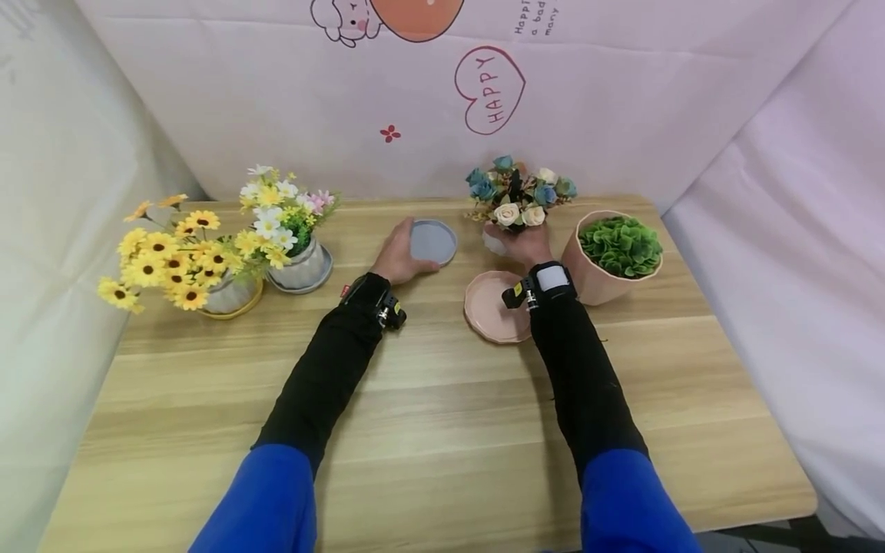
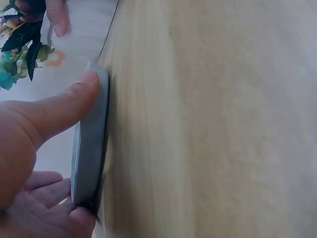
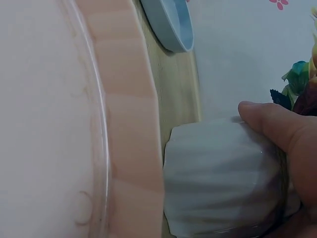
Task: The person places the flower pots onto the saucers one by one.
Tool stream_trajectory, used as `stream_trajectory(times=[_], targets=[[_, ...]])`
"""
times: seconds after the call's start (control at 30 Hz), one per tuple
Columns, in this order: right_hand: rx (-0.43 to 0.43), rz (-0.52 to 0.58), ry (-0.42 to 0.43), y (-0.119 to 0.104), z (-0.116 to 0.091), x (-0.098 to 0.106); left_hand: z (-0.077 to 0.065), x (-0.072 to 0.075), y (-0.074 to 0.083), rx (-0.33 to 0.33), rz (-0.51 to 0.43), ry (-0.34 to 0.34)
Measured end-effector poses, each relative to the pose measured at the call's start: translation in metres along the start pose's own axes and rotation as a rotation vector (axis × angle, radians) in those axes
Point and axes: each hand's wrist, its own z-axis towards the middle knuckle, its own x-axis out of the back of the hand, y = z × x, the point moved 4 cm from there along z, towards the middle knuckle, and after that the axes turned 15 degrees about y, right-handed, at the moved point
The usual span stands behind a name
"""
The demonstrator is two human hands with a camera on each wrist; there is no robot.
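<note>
Near the back of the table, my left hand [image 1: 399,257] grips a round grey-blue plant saucer [image 1: 433,243] by its left side. In the left wrist view the thumb lies along the saucer's wall [image 2: 91,141] and the fingers curl at its edge, low at the tabletop. To the right, my right hand [image 1: 528,247] holds a white fluted flowerpot [image 3: 223,178] near its top, thumb on the rim side. Blue and cream artificial roses [image 1: 518,196] rise out of that pot above the hand. A pink scalloped saucer [image 1: 492,307] lies just in front of it, partly under the right wrist.
At the left stand a pot of yellow sunflowers [image 1: 162,261] on a yellow saucer and a grey pot [image 1: 304,269] of white and yellow flowers on a grey saucer. A pink pot [image 1: 588,269] with green foliage stands beside the right wrist. A white printed cloth [image 1: 276,100] hangs behind the table.
</note>
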Motion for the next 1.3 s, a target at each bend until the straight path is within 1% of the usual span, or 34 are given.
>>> stream_trajectory(times=[0.17, 0.33, 0.53, 0.8, 0.9, 1.07, 1.3], targets=[[0.026, 0.005, 0.004, -0.002, 0.001, 0.0, -0.006, 0.005, 0.0, -0.013, 0.002, 0.001], [0.036, 0.014, 0.014, -0.001, 0.0, -0.001, -0.017, 0.011, -0.002, -0.013, 0.009, -0.012], [0.079, -0.023, 0.013, -0.003, 0.0, -0.002, -0.032, 0.016, -0.005, -0.025, -0.01, -0.028], [0.045, -0.03, -0.029, -0.003, 0.002, -0.002, -0.056, 0.025, -0.009, -0.032, -0.001, -0.063], [0.036, -0.027, -0.031, -0.002, 0.002, -0.002, -0.067, 0.029, -0.01, -0.043, 0.002, -0.076], [0.041, -0.069, -0.02, 0.0, 0.003, 0.001, -0.083, 0.03, -0.011, -0.074, 0.018, -0.101], [0.06, -0.057, -0.024, -0.002, 0.002, -0.001, -0.11, 0.036, -0.012, -0.094, 0.007, -0.126]])
